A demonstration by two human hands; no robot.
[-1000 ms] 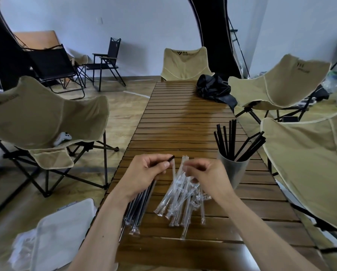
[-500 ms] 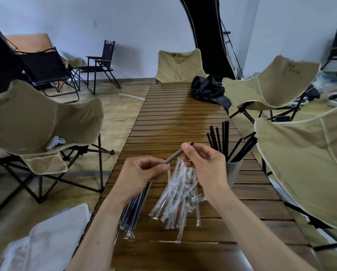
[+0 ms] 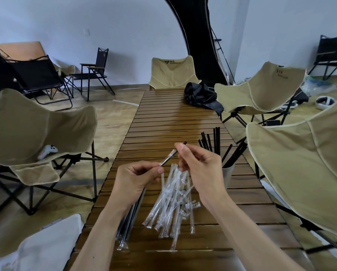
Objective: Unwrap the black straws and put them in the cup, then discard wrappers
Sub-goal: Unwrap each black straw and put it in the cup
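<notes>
My right hand (image 3: 199,169) pinches the upper part of a black straw (image 3: 172,154), whose bare tip sticks out past the fingers. My left hand (image 3: 138,178) grips the clear wrapper at the straw's lower end. Under the hands lies a heap of empty clear wrappers (image 3: 173,204) on the slatted wooden table (image 3: 163,122). A bundle of wrapped black straws (image 3: 130,218) lies below my left wrist. To the right stands a grey cup (image 3: 228,174) with several unwrapped black straws (image 3: 215,141) standing in it.
A black bag (image 3: 201,96) lies at the table's far right. Beige folding chairs stand on both sides, the right one (image 3: 304,169) close to the cup. A white bin (image 3: 40,249) sits at the lower left, beside the table's near corner.
My right hand has taken the straw's tip and drawn it up and to the right, out of the wrapper that my left hand holds. The view has shifted slightly.
</notes>
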